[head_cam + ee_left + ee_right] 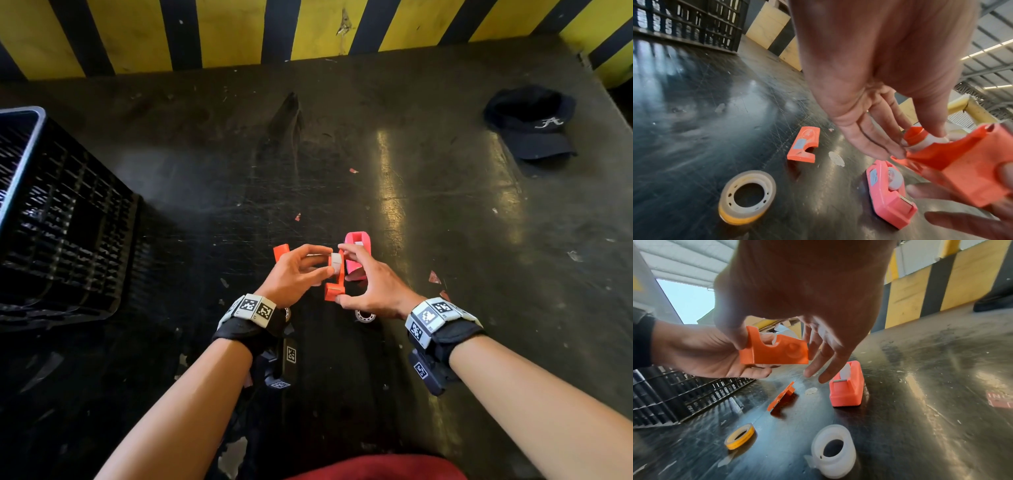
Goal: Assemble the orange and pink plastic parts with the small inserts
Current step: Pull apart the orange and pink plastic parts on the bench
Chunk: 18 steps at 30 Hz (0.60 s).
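Nearest, both forearms reach forward over the dark scratched table, each wrist wrapped in a black strap with a tagged block; just ahead of the left wrist lies a yellowish tape roll, and beside it, under the right wrist, a white tape roll, both flat on the table; above them the two hands meet around an orange shell, held in the air clear of the table. Its right hand pinches the shell, thumb at the lower end and index fingertip at the upper end, the other fingers spread loosely downward; the left hand pinches a small white insert between thumb and fingertips, right at the open side of the shell, touching it; how far the insert sits in cannot be told. Just beyond the left hand a second orange half lies on the table, apart from the held one; just beyond the right hand stands the pink dispenser, closed up with a white roll showing inside and a metal cutter strip at its end. Farther left a black slatted crate sits on the table; far right lies a dark cap; behind everything runs a yellow and black striped wall.
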Each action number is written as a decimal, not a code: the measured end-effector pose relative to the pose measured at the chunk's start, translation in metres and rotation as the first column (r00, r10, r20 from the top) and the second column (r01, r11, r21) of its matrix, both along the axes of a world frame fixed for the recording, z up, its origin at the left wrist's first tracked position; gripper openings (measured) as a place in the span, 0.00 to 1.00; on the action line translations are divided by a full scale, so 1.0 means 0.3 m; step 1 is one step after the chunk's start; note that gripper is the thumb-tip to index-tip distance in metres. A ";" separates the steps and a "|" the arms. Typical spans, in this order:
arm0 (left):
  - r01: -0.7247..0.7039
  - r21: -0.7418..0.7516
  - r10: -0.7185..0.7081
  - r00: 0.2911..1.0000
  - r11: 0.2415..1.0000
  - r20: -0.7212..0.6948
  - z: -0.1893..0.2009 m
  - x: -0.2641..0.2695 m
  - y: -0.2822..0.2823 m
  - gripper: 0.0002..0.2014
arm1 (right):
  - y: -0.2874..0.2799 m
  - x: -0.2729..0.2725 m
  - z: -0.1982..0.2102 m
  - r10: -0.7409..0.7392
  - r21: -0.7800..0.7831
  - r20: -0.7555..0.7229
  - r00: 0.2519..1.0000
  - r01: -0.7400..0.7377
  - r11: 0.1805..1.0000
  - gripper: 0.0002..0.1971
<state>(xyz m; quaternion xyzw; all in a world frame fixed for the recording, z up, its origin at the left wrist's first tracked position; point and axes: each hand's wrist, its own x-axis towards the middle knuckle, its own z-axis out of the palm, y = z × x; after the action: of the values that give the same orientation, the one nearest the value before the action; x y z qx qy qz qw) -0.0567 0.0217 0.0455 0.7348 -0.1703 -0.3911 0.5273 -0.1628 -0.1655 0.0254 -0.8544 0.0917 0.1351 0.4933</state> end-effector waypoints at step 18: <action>0.078 0.726 -0.431 0.846 0.683 0.315 -0.204 0.222 0.121 0.57 | -0.040 0.120 -0.035 0.015 -0.034 -0.051 0.999 -0.017 0.999 0.41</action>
<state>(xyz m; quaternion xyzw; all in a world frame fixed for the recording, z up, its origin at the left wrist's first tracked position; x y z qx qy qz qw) 0.0098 0.0581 -0.0155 0.9152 -0.2369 -0.3109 0.0979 -0.1267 -0.1774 0.0150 -0.8598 0.1000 0.1592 0.4748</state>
